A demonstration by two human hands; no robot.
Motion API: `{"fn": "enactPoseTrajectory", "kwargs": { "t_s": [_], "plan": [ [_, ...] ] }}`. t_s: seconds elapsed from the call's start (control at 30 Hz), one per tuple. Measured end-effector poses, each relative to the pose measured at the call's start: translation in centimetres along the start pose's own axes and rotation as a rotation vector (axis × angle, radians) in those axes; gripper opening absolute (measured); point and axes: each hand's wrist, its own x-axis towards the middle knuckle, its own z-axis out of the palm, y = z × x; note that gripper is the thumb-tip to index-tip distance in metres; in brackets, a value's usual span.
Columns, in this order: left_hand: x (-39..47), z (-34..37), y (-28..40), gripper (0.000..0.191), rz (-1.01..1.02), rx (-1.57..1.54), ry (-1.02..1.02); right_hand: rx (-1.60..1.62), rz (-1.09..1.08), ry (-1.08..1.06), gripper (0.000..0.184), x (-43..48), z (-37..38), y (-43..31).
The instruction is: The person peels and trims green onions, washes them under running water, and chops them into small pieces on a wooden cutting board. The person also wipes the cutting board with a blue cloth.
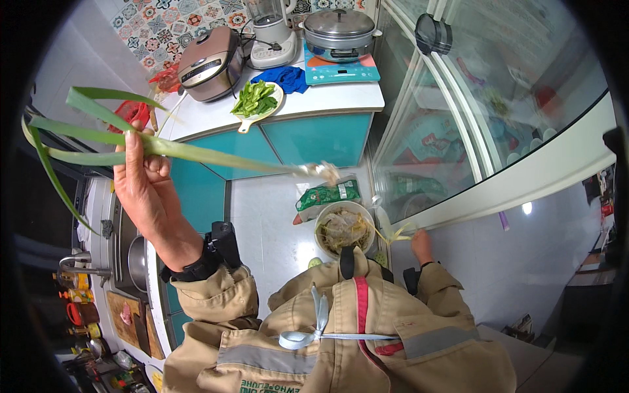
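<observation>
My left hand (pixel 147 186) is raised at the left and grips a large green onion (pixel 206 153) by its upper stem. Green leaves fan out past my fingers to the left. The stalk slants right, and its pale root end blurs over the floor. Lower at the right, my right hand (pixel 421 245) has its fingers closed on pale, wilted strips of onion leaf (pixel 390 237). These strips hang beside a white waste bin (pixel 322 245), which holds plant scraps and a clear plastic bag.
A green package (pixel 329 194) lies behind the bin. Glass sliding doors (pixel 432 132) stand at the right. Ahead, the white counter (pixel 339 100) bears a plate of cut green peppers (pixel 254 98), a rice cooker (pixel 211 66), a blender (pixel 272 42) and a steamer pot (pixel 339 32). A cleaver (pixel 141 329) lies at the left.
</observation>
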Motion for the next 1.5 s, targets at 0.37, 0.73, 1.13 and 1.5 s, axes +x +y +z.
{"fn": "enactPoseTrajectory", "kwargs": {
  "t_s": [0.37,0.73,1.13,1.5],
  "plan": [
    [-1.9,3.1,-3.0,0.022,-0.034,0.156,-0.004,0.492,0.056,-0.413,0.017,2.4,1.2,-10.3],
    [-4.5,8.7,-4.4,0.019,-0.168,0.201,-0.193,0.791,-0.572,-0.211,0.038,3.1,-12.1,-29.1],
    [-9.4,4.0,-11.1,0.037,-0.606,0.414,-0.714,1.652,-0.530,-0.409,0.018,4.1,-18.9,-33.0],
    [-14.1,0.8,-12.6,0.033,-0.208,0.549,-0.913,1.709,-0.426,-0.165,0.031,3.0,-19.8,-33.4]
  ]
}}
